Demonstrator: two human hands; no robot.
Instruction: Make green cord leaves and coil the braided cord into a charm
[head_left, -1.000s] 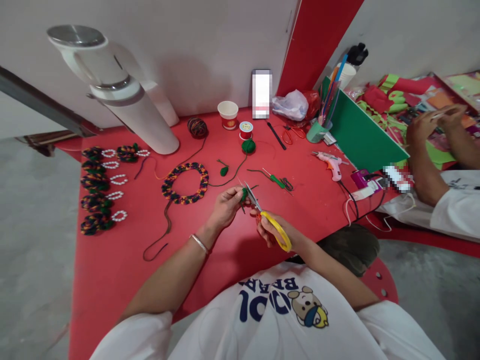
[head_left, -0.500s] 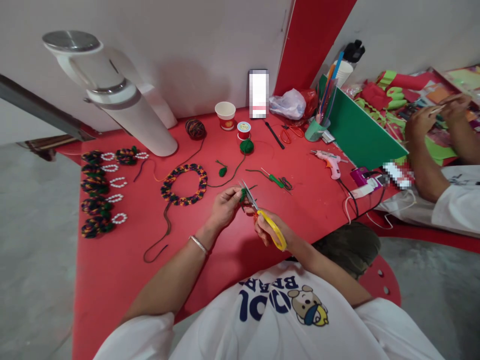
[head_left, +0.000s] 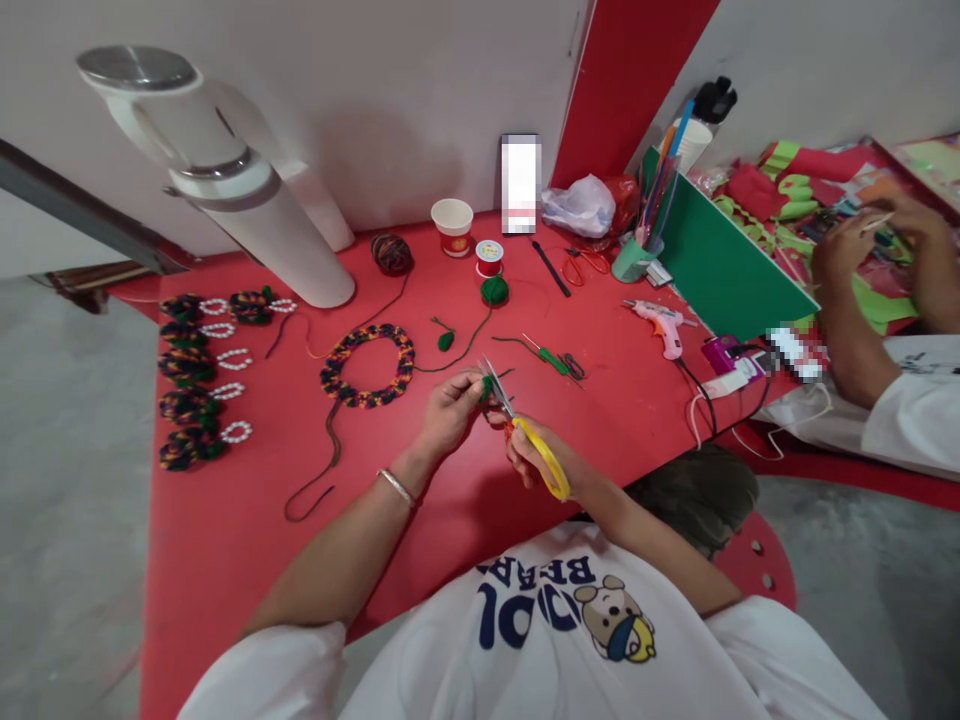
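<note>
My left hand (head_left: 448, 412) pinches a small green yarn piece (head_left: 487, 388) above the red table (head_left: 225, 520). My right hand (head_left: 541, 462) grips yellow-handled scissors (head_left: 525, 435), whose blades point up and left at the yarn piece. A green strand runs from the piece toward a green yarn ball (head_left: 495, 291). Just left of my left hand lies a multicoloured crocheted ring (head_left: 368, 364) with a dark tail.
Several crocheted pieces with pearl loops (head_left: 196, 378) line the table's left. A white pillar (head_left: 247, 200), paper cup (head_left: 452, 226), thread spool (head_left: 489, 258), crochet hook (head_left: 553, 358), glue gun (head_left: 660, 322) and green board (head_left: 720, 260) stand around. Another person's hands (head_left: 870, 245) work at the right.
Both hands have shifted slightly up and left with the yarn piece and scissors. The other person's hands have moved a little among the coloured pieces.
</note>
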